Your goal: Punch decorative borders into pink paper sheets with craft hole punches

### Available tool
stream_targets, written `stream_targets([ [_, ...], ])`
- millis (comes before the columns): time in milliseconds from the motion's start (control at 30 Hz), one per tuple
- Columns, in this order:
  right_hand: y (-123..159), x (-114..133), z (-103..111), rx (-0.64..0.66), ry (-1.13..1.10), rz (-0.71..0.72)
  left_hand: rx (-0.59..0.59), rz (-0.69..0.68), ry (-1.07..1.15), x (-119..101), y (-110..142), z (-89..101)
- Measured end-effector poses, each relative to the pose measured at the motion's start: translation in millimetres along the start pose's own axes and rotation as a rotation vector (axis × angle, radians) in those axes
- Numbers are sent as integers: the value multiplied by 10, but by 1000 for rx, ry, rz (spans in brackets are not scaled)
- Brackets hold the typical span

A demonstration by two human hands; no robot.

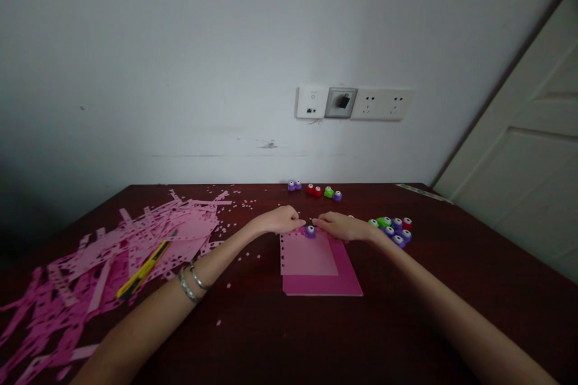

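A light pink sheet of paper (311, 258), with small punched holes down its left edge, lies over a stack of darker pink paper (323, 285). At the sheet's far edge sits a small purple craft punch (310, 232) with a white and black button. My left hand (282, 219), fingers curled in, is closed at the sheet's far left edge beside the punch. From the right, my right hand (342, 226) has its fingers closed at the sheet's far edge, close to the punch. Its fingertips are small and partly hidden.
Pink paper strips (153, 240) are heaped at left, with a yellow utility knife (143, 269) on them. Tiny punched bits (229, 284) are scattered nearby. More craft punches (397, 230) cluster at right; others (317, 191) line the back by the wall.
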State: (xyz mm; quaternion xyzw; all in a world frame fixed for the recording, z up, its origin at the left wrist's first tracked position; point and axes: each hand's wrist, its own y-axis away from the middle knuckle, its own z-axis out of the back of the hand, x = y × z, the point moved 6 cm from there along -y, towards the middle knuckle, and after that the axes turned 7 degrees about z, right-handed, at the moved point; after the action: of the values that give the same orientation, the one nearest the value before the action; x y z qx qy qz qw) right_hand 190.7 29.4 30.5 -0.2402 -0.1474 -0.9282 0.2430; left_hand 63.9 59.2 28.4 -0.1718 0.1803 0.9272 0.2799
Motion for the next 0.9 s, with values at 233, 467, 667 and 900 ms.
stream_targets([
  [233,-36,-42,-83,5,-92,-100,152,53,32,-95,-2,-164],
  [467,-107,-254,-256,72,-307,-182,279,135,101,-104,-8,-271],
  [667,-105,-253,-268,48,-380,-173,334,130,163,-62,-52,-345],
  [900,-107,-254,-305,71,-495,-163,356,171,319,-33,-100,-343],
])
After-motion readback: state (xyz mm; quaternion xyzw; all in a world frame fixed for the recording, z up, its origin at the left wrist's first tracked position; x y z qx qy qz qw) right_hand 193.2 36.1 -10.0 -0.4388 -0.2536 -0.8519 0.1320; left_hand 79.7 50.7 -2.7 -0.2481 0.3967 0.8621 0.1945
